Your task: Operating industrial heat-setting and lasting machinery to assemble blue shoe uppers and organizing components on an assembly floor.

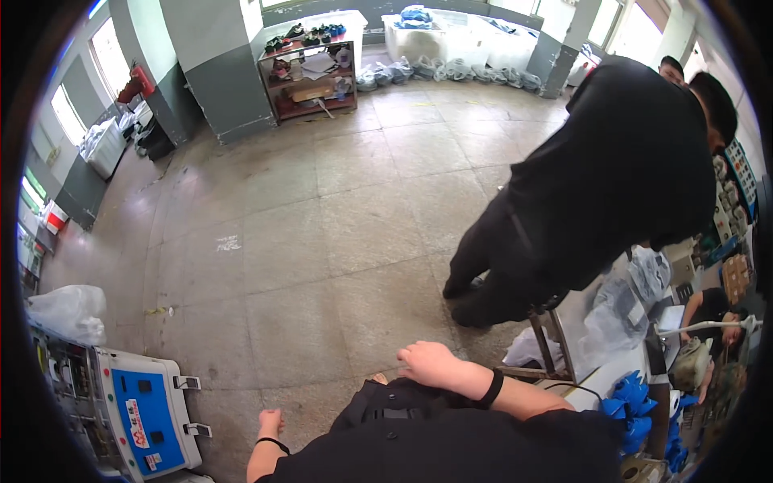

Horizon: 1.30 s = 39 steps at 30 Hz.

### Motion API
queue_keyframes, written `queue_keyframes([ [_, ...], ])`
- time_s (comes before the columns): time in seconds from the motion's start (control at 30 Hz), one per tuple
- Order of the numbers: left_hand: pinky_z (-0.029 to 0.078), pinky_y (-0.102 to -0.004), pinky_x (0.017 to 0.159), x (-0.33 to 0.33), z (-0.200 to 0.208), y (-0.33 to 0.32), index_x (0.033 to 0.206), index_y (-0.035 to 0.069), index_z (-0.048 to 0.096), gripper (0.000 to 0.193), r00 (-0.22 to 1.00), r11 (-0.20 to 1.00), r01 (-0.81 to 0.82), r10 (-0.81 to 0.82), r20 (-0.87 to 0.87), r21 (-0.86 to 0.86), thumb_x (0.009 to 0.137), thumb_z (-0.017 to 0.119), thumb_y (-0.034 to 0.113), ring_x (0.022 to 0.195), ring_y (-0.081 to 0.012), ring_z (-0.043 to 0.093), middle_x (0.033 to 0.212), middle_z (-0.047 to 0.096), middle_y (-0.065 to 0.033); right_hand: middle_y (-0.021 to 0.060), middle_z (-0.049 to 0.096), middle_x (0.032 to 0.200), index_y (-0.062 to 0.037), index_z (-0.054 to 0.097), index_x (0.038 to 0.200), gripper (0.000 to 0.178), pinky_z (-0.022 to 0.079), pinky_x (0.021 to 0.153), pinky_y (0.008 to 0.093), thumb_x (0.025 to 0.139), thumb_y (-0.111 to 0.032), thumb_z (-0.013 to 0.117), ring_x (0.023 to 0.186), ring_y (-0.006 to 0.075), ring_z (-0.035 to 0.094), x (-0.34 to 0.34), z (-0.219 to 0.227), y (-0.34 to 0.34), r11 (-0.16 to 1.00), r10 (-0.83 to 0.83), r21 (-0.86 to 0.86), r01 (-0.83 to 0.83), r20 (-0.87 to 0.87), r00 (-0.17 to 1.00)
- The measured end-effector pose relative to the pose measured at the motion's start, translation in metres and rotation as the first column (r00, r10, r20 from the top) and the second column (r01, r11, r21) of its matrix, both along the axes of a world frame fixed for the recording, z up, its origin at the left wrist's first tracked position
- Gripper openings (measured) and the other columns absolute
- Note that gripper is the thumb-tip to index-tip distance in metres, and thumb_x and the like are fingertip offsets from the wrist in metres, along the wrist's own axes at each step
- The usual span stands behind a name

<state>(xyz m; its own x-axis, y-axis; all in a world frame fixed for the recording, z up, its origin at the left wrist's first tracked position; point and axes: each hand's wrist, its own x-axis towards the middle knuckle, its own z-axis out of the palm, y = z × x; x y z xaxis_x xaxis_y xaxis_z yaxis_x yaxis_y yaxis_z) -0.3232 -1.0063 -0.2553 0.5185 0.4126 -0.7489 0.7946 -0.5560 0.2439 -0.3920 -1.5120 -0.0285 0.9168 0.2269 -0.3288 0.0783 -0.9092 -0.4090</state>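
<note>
My left hand hangs low at my left side, its fingers curled into a loose fist with nothing showing in it. A dark band circles that wrist. My right hand is in front of my waist, back of the hand up, fingers loosely bent and slightly apart. I see nothing held in it, though its palm is hidden. A black band is on the right wrist. Nearest the left hand stands a white case-like machine with a blue panel and metal latches. Neither hand touches it.
A person in black bends over the cluttered workbench at right. Blue parts and plastic bags lie on it; another person sits beyond. Far off are a shelf, grey bags and white bins. Tiled floor lies between.
</note>
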Motion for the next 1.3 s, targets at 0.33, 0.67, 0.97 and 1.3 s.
queue_keyframes([
  [0.33,0.055,-0.037,0.077,0.113,-0.001,-0.1,0.113,0.002,0.066,0.037,0.893,0.884,0.406,-0.437,-0.104,-0.23,0.085,0.069,0.028,0.085,-0.0256,0.07,0.098,0.071,-0.015,0.017,0.067,0.085,-0.0043,0.061,0.093,0.035,0.052,0.07,0.0479,0.092,-0.039,0.056,0.083,0.0357,0.066,0.208,-0.049,0.02,0.973,0.201,0.144,-0.183,-0.121,0.972],
  [0.67,0.051,-0.0304,0.057,0.457,0.019,-0.144,0.114,0.008,0.064,0.039,0.897,0.917,0.388,-0.352,0.268,-0.091,0.084,0.07,0.032,0.062,-0.0156,0.066,0.077,0.07,-0.0088,0.0156,0.068,0.087,-0.003,0.063,0.099,0.037,0.055,0.074,0.0454,0.085,-0.037,0.067,0.089,0.034,0.068,0.458,-0.023,-0.048,0.974,0.207,0.068,-0.218,0.133,0.969],
  [0.97,0.048,-0.0328,0.05,0.689,0.012,-0.252,0.111,0.005,0.059,0.032,0.659,0.569,0.732,-0.731,0.178,-0.375,0.088,0.066,0.025,0.06,-0.0189,0.063,0.076,0.065,-0.0086,0.0168,0.067,0.09,-0.0048,0.061,0.098,0.038,0.054,0.071,0.0484,0.089,-0.041,0.061,0.088,0.0357,0.067,0.565,-0.067,-0.142,0.959,-0.261,0.126,0.254,0.037,0.965],
  [1.3,0.052,-0.0428,0.056,1.059,-0.02,-0.489,0.119,0.006,0.053,0.034,0.186,0.1,0.963,-0.919,0.349,-0.252,0.091,0.057,0.025,0.066,-0.0246,0.065,0.081,0.065,-0.0115,0.017,0.071,0.089,-0.003,0.066,0.098,0.032,0.055,0.072,0.0488,0.083,-0.031,0.063,0.086,0.0372,0.069,0.62,-0.134,-0.231,0.643,-0.76,-0.063,0.763,-0.176,0.626],
])
